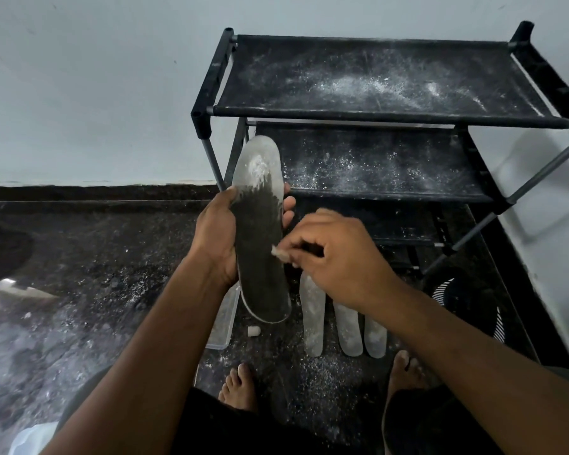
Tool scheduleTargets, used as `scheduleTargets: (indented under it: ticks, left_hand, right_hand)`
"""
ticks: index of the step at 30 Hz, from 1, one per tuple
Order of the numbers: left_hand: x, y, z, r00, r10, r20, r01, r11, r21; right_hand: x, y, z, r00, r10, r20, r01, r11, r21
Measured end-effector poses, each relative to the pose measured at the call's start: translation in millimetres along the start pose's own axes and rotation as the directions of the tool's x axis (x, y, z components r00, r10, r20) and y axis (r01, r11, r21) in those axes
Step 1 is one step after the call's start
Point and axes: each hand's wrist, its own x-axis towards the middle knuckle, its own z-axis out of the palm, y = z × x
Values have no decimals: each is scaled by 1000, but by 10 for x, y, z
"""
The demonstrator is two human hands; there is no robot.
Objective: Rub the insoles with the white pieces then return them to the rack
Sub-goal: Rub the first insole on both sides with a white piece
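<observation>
Dark speckled stone flooring, dusted with white powder, fills the lower half of the frame beneath a pale wall. At centre frame, the held insole stands nearly upright with its long axis vertical; its upper end is coated in white powder, while the middle and lower portions show a dark surface. The left hand grips this insole from the left edge, thumb on the front face and fingertips visible past the right edge. The right hand pinches a small white piece between thumb and curled fingers, with the piece touching the insole's right edge at mid-length. Below the right hand, three powdered insoles lie side by side on the floor, partly hidden by the right forearm. A second white piece lies on the floor just below the held insole's lower end, beside a clear plastic container. Behind the hands, in the upper right of the frame, stands the black rack; its two visible fabric shelves carry scattered white powder. Two bare feet rest on the floor at lower centre. A dark striped object sits on the floor at the right, near the rack's base.
</observation>
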Motion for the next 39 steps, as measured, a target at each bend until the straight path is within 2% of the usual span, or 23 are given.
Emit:
scheduleTargets:
  ticks: [1, 3, 5, 7, 9, 11, 12, 15, 16, 17, 19, 21, 24, 26, 27, 29, 31, 32, 33, 35, 37, 38, 39]
  left_hand:
    - [11, 1, 3, 1000, 1, 17, -1, 1000, -13]
    - [37, 3, -10, 999, 1, 38, 0, 999, -47]
    - [41, 12, -27, 999, 15, 52, -12, 998, -62]
    - [65, 28, -68, 998, 33, 56, -29, 997, -67]
    - [94, 40, -96, 996, 37, 81, -30, 996, -88]
    - [116, 43, -100, 995, 43, 88, -34, 994, -106]
    - [121, 42, -99, 995, 49, 87, -39, 993, -111]
    - [138, 48, -128, 995, 88, 55, -81, 989, -120]
    - [146, 57, -141, 994, 99, 44, -93, 988, -123]
    - [150, 66, -149, 993, 107, 40, -101, 987, -127]
    - [144, 80, -153, 992, 122, 30, -117, 983, -142]
    - [131, 69, -146, 991, 131, 18, -127, 981, -147]
    - [114, 58, -151, 988, 154, -24, -156, 979, -128]
    - [109, 73, -157, 986, 161, -39, -165, 980, -114]
    - [111, 80, -159, 986, 164, -40, -168, 980, -110]
    - [112, 67, -142, 984, 174, -44, -177, 981, -82]
    - [98, 6, -101, 986, 165, -37, -166, 986, -20]
    - [87, -32, -68, 987, 155, -35, -155, 988, 5]
    - [80, -65, -42, 988, 149, -35, -148, 989, 20]
    - [78, -90, -21, 989, 144, -42, -144, 990, 10]
    - [83, -70, -34, 988, 147, -54, -148, 989, -4]
    - [81, -61, -41, 988, 144, -51, -144, 990, 7]
    - [75, -65, -37, 990, 133, -43, -132, 991, 25]
  right_hand:
    - [17, -3, -7, 999, 0, -33, -2, 999, -49]
    - [14, -38, 24, 999, 25, 35, -22, 997, -79]
    - [-28, -74, 36, 978, 76, 195, -83, 996, 30]
    - [-44, -96, -26, 960, 110, 256, -153, 976, 152]
    - [-27, -83, -85, 981, 135, 140, -162, 966, 202]
    - [4, -76, -105, 987, 144, 69, -153, 975, 162]
    - [5, -83, -100, 982, 152, 115, -169, 973, 155]
    - [-41, -134, -97, 906, 139, 401, -214, 965, 150]
    - [-48, -136, -130, 892, 133, 431, -223, 961, 166]
    - [-42, -124, -166, 900, 136, 414, -236, 951, 202]
    - [-9, -91, -207, 951, 158, 267, -225, 944, 241]
    - [1, -77, -174, 966, 176, 191, -210, 962, 174]
    - [-43, -127, -114, 912, 145, 383, -202, 973, 115]
    - [-42, -139, -212, 889, 123, 441, -214, 964, 161]
    - [-22, -125, -280, 905, 127, 406, -233, 946, 226]
    - [27, -73, -378, 964, 162, 210, -231, 902, 364]
    - [47, -36, -334, 982, 186, 12, -179, 925, 334]
    - [41, -22, -263, 983, 181, -27, -167, 950, 263]
    - [23, -26, -182, 987, 163, -13, -158, 974, 162]
    - [-31, -65, -46, 986, 106, 129, -110, 994, 21]
    - [-70, -120, -5, 961, 69, 268, -107, 986, 130]
    - [-68, -144, -25, 961, 60, 271, -120, 970, 211]
    - [-55, -142, -44, 975, 58, 216, -115, 958, 263]
